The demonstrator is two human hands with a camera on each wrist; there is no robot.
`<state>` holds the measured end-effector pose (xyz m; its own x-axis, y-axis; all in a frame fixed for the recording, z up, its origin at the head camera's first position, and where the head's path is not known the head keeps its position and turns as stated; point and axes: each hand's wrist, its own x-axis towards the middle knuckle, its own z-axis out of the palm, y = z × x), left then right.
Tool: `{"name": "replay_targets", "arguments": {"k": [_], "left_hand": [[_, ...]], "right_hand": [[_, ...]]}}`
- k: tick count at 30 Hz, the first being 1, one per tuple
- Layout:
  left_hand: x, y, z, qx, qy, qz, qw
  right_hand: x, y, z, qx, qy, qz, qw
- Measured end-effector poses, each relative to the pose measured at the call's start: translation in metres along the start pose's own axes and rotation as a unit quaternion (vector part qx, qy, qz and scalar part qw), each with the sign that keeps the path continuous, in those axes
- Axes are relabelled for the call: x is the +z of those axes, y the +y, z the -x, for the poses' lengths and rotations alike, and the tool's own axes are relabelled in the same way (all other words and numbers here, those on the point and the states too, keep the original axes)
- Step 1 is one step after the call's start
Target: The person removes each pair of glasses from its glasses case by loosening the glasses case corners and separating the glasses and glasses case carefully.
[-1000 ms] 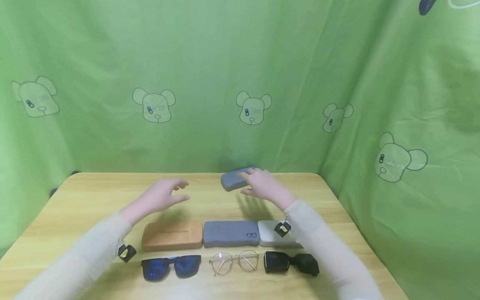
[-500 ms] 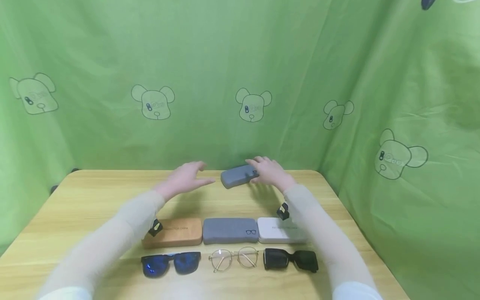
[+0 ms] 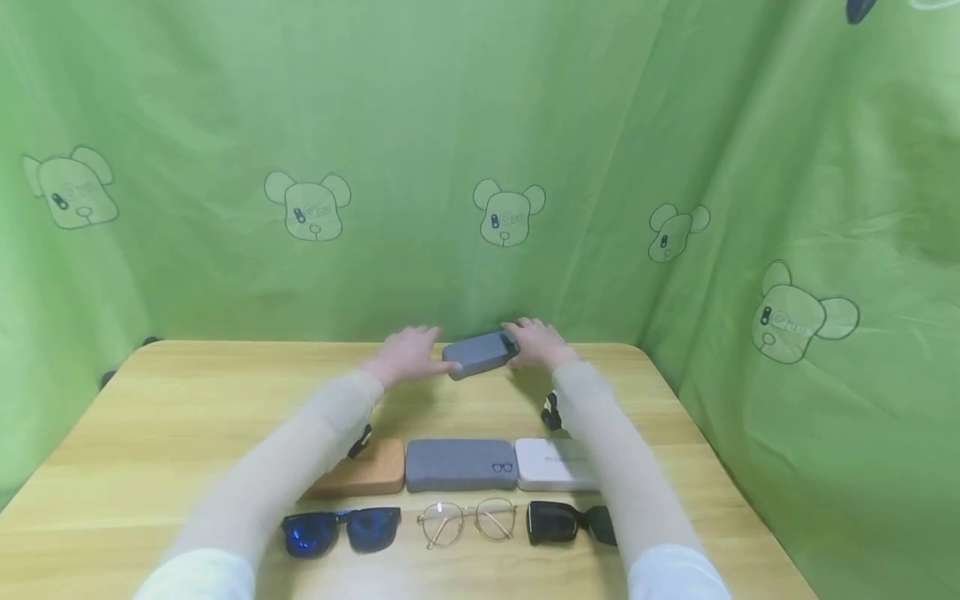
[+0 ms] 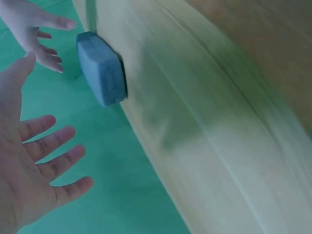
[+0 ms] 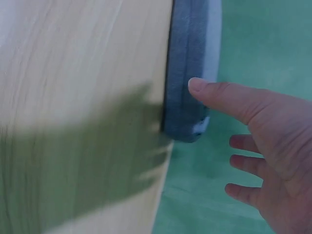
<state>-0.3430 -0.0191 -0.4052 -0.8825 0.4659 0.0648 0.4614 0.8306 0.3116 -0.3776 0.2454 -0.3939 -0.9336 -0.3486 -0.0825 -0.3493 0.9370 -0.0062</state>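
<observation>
At the back edge of the table lies a blue-grey glasses case (image 3: 478, 355), set at a slant, with a small dark glasses mark at its right end. My left hand (image 3: 407, 354) reaches its left end, thumb overlapping the corner in the head view. In the left wrist view that hand (image 4: 34, 170) has its fingers spread and apart from the case (image 4: 100, 70). My right hand (image 3: 537, 343) is at the right end. The right wrist view shows its thumb (image 5: 222, 95) against the side of the case (image 5: 187, 63), with the other fingers loosely extended.
Nearer stand a brown glasses case (image 3: 375, 471), a second grey case (image 3: 459, 465) and a white case (image 3: 551, 467) in a row. Before them lie blue-lensed sunglasses (image 3: 371, 530), thin-framed glasses (image 3: 467, 523) and black sunglasses (image 3: 553, 522). A green curtain (image 3: 405, 275) hangs behind the table.
My left hand has moved right and away from me, up to the case's left end. The right hand has shifted slightly to its right end. The case has stayed about where it was.
</observation>
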Motion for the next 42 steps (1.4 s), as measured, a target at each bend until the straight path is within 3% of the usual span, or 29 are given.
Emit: {"name": "replay_targets", "arguments": {"k": [9, 20, 27, 31, 42], "left_hand": [[0.016, 0.011, -0.02, -0.036, -0.004, -0.037, 0.9987], [0.031, 0.014, -0.04, -0.086, -0.031, -0.08, 0.9926], [0.039, 0.016, -0.042, -0.103, -0.047, -0.08, 0.9903], [0.041, 0.013, -0.044, -0.101, -0.039, -0.081, 0.9908], [0.034, 0.013, -0.04, -0.096, -0.033, -0.074, 0.9921]], "right_hand": [[0.019, 0.007, -0.012, 0.045, -0.002, -0.003, 0.999], [0.024, -0.002, -0.025, 0.053, -0.015, 0.005, 0.9985], [0.028, -0.004, -0.028, 0.055, -0.031, 0.0, 0.998], [0.027, -0.005, -0.026, 0.052, -0.039, 0.001, 0.9979], [0.025, -0.004, -0.025, 0.032, -0.025, 0.021, 0.999]]}}
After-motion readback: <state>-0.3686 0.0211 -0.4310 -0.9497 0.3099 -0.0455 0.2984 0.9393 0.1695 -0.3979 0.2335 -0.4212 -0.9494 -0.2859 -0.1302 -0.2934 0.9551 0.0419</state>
